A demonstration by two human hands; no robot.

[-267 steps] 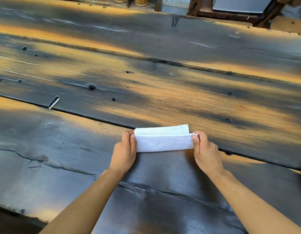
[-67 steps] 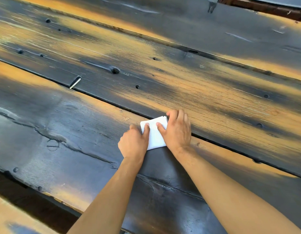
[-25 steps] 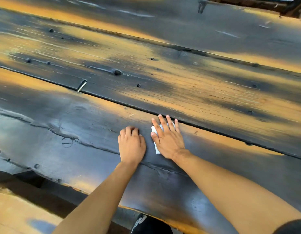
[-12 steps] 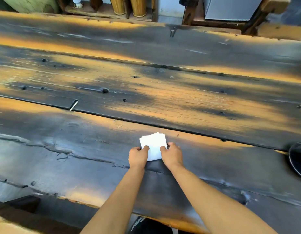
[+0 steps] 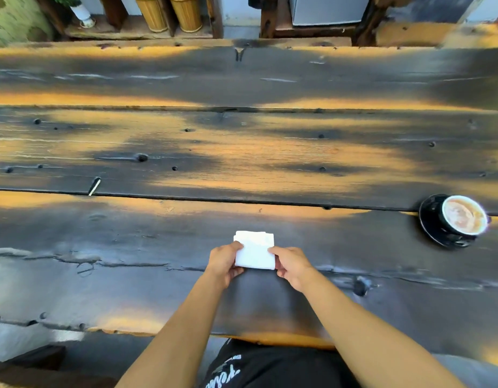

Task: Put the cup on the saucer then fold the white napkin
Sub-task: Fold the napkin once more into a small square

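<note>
Looking like café or rustic eatery seating. Long table (image 5: 242,152) of dark, weathered planks with knots and bolt holes stretching ahead of hands. Latte-art coffee in black cup (image 5: 463,217) sitting on black saucer (image 5: 432,228), well right of right hand. Woven bamboo baskets (image 5: 169,12) and timber posts (image 5: 270,18) standing beyond table's far edge.

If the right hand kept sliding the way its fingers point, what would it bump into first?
The right hand points leftward, across the folded white napkin it pinches. Going straight on, it would probably meet the left hand first, which holds the napkin's other side. Depth is hard to judge.
</note>
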